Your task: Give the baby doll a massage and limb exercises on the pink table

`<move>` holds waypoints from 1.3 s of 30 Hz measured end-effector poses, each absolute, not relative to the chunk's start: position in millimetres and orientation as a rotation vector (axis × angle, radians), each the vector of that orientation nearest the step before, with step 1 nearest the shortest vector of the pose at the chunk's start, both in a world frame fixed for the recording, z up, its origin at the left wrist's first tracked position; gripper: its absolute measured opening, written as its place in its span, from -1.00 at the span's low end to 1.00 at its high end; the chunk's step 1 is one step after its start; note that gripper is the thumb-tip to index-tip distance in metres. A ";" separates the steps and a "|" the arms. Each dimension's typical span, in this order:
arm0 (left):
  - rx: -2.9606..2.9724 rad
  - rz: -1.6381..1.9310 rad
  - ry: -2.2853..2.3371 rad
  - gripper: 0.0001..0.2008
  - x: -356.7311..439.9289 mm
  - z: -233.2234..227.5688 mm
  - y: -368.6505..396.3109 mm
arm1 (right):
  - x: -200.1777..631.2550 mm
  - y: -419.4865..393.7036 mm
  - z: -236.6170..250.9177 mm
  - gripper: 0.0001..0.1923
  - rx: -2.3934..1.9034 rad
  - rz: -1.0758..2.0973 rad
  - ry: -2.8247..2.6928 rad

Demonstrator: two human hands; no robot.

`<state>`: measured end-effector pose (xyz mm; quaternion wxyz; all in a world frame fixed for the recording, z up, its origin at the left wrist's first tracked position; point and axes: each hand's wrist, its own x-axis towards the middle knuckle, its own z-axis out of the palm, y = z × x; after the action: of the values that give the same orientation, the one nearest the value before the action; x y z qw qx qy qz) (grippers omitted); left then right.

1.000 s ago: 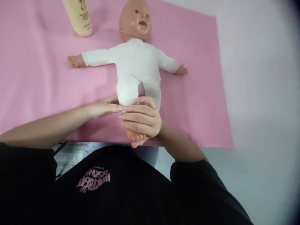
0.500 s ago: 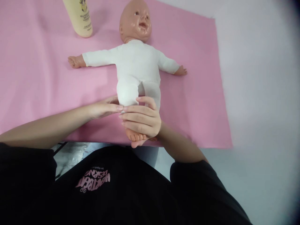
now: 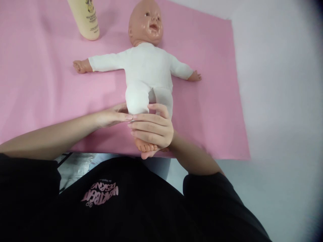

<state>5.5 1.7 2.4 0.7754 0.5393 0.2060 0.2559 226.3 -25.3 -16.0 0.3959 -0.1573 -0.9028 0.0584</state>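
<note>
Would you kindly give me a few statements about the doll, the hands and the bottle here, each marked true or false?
1. The doll lies face up on the pink cloth. True.
2. The right hand is wrapped around the doll's lower leg, just above the bare foot. True.
3. The left hand holds the cream bottle. False: it rests at the doll's leg, fingertips meeting the right hand; the bottle stands apart near the doll's head.
4. The doll wears a blue suit. False: it is white.
5. The doll's arms are spread out sideways. True.
</note>
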 end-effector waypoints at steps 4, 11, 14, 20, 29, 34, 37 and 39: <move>1.161 0.552 0.457 -0.37 4.7 1.7 2.1 | 226.1 -29.3 -6.2 -0.71 -0.252 -0.072 -2.192; 1.156 0.546 0.462 -0.36 4.1 5.9 0.4 | 232.2 -30.1 -10.5 -0.68 -0.340 0.181 -2.312; 1.152 0.555 0.451 -0.38 4.8 5.5 0.7 | 230.8 -30.2 -13.4 -0.69 -0.392 0.199 -2.356; 1.136 0.559 0.492 -0.37 5.0 2.4 1.3 | 225.4 -31.0 -6.9 -0.65 -0.197 -0.182 -2.148; 1.123 0.580 0.478 -0.38 8.0 8.0 -3.7 | 232.2 -27.6 -23.4 -0.70 -0.295 0.110 -2.331; 1.119 0.575 0.479 -0.35 8.5 6.8 -3.7 | 230.2 -26.7 -21.9 -0.70 -0.327 0.077 -2.365; 1.122 0.580 0.470 -0.35 7.9 5.6 -3.2 | 230.0 -26.8 -21.1 -0.68 -0.348 0.027 -2.388; 1.123 0.570 0.477 -0.35 7.2 5.6 -2.5 | 230.1 -27.1 -20.8 -0.68 -0.366 -0.027 -2.382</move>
<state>7.2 -2.5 5.6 0.7818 0.5200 0.2210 0.2638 230.1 -27.1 -20.8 0.3577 -0.1419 -0.9229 -0.0105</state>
